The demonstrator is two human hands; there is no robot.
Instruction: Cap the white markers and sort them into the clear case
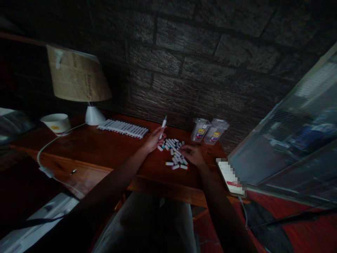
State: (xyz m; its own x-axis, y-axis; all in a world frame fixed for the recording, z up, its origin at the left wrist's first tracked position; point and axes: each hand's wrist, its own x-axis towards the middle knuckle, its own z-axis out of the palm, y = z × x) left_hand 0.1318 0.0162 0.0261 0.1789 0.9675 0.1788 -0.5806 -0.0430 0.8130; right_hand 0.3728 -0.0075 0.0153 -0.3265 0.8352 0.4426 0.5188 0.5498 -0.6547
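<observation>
My left hand [155, 138] is closed around a white marker [163, 125] held upright above the wooden desk [105, 147]. Just right of it lies a loose pile of marker caps [175, 153] in several colours. My right hand [192, 154] rests palm down at the right edge of that pile with its fingers curled among the caps; whether it grips one is hidden. A row of white markers [123, 128] lies side by side at the back of the desk.
A table lamp [79, 79] stands at the back left with a white bowl [56, 123] beside it and a cable [50, 144] trailing forward. Two clear plastic boxes [209, 130] stand at the back right. A phone [230, 175] lies on the right edge. Brick wall behind.
</observation>
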